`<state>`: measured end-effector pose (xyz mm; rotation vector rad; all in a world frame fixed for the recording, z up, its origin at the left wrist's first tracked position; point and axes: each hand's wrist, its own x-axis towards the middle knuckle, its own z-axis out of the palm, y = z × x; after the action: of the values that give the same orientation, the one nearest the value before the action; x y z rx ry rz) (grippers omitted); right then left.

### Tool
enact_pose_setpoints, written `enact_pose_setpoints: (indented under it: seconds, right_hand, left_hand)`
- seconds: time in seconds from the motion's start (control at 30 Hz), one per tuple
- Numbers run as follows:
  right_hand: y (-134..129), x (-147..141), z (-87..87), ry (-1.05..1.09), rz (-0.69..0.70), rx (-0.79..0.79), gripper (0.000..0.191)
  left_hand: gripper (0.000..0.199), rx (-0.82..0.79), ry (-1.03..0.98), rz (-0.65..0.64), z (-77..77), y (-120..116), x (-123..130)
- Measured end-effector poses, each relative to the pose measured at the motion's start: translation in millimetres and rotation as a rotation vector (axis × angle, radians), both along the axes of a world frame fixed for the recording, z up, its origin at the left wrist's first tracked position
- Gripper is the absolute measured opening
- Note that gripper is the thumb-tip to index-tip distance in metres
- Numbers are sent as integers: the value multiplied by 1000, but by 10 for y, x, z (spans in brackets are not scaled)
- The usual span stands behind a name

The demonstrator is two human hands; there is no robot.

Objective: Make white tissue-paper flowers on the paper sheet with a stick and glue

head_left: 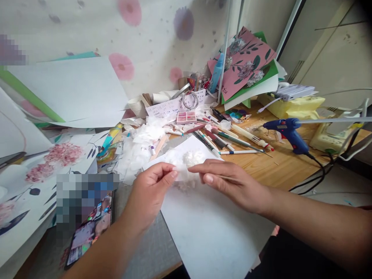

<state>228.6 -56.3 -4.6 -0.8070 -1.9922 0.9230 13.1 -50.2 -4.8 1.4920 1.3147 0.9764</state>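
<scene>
Pinched between the thumb and fingertips of my left hand (151,190) is a small, thin white tissue piece (182,172). My right hand (232,180) is closed around a thin stick (231,178), perhaps a brush handle; its tip is hidden by the fingers. The right index finger reaches the tissue's right side. Both hands hover over a large white paper sheet (215,236). Just beyond the fingers, a ruffled white tissue cluster (194,157) lies on that sheet, and part of another pale cluster shows below the tissue.
Crumpled white tissue (145,139) is heaped at the back left. Several pens and brushes (221,140) lie behind the sheet, near a pink palette (186,117). A blue glue gun (287,131) stands at right. A phone (90,228) and flower artwork (58,162) are at left.
</scene>
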Motion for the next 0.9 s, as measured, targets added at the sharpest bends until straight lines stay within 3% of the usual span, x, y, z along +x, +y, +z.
enact_pose_setpoints:
  seconds: [0.1, 0.3, 0.63, 0.8, 0.9]
  right_hand:
    - [-14, 29, -25, -10, -72, 52, 27]
    - [9, -28, -156, -62, -150, -201, 14]
    - [29, 3, -246, -158, -260, -217, 7]
    - [-32, 48, -119, -48, -352, -145, 9]
    - [-115, 57, -41, -60, -292, 7, 8]
  left_hand:
    - [11, -20, 11, -22, -15, -30, 53]
    - [8, -5, 77, -72, -83, -35, 151]
    - [6, 264, 552, -119, -176, -6, 154]
    - [8, 316, 644, -112, -181, 23, 137]
    - [10, 332, 660, -122, -185, 29, 130]
